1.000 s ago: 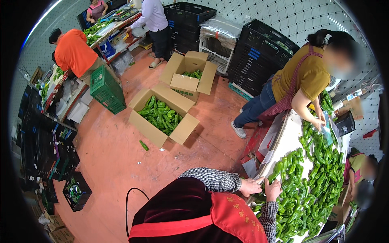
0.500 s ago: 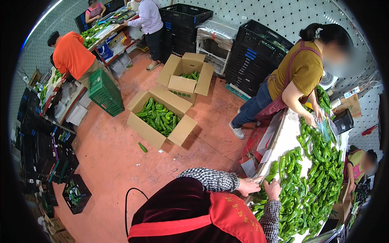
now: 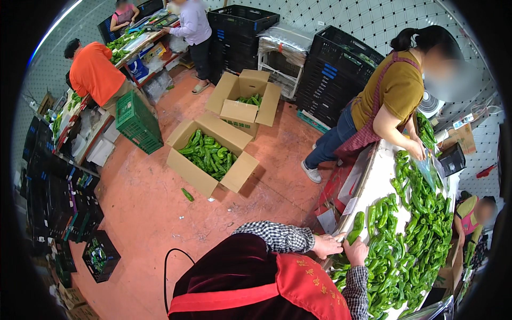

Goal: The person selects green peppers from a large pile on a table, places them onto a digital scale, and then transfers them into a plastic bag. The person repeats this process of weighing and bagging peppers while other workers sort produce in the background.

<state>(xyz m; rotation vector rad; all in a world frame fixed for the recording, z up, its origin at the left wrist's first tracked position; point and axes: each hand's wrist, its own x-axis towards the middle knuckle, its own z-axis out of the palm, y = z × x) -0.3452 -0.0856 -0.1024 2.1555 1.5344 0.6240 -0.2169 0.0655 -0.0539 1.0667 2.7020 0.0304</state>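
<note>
- My red apron and checked sleeves are closest, both arms reaching over to the near edge of the counter.
- My left hand lies at that edge, palm down, its fingertips just beside my right; I cannot tell whether it grips anything.
- My right hand is narrow, fingers bent, at the lower end of one long green pepper; I cannot tell how firmly it's held.
- That pepper lies along the counter's near side, pointing away from me, beside the spread of green peppers covering much of the white top.
- Across the counter, at my far right, a person in a pink apron stands.
- Further up, a co-worker in a mustard top bends over the counter, hands at a clear plastic bag.
- On the reddish floor, a single loose pepper lies near an open cardboard box full of peppers; a second box stands just behind.
- Beyond are a green crate, stacked black crates, and people in orange and lavender at another work surface.
</note>
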